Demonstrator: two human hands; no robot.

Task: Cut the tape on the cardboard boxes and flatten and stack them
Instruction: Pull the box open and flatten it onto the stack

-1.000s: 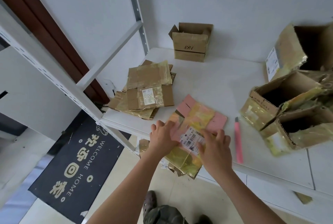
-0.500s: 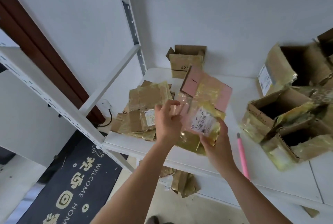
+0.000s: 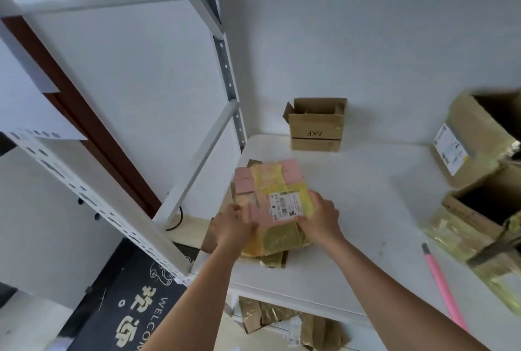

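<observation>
A flattened pink box [image 3: 267,184] with yellow tape and a white label lies on top of the stack of flattened boxes [image 3: 277,249] at the left end of the white shelf [image 3: 352,209]. My left hand [image 3: 235,223] grips its near left edge. My right hand [image 3: 321,216] holds its right side by the label. Most of the stack is hidden under the pink box and my hands. A pink knife [image 3: 444,285] lies on the shelf at the right.
An open brown box [image 3: 315,129] marked AKF stands against the back wall. Several open taped boxes [image 3: 479,181] crowd the right side. A white shelf upright [image 3: 98,204] and a brace run at the left. More cardboard [image 3: 282,319] lies under the shelf, by a dark doormat [image 3: 127,308].
Both hands lifted the flattened pink box from the shelf's front edge, carried it left and brought it down onto the stack. The camera tilted upward.
</observation>
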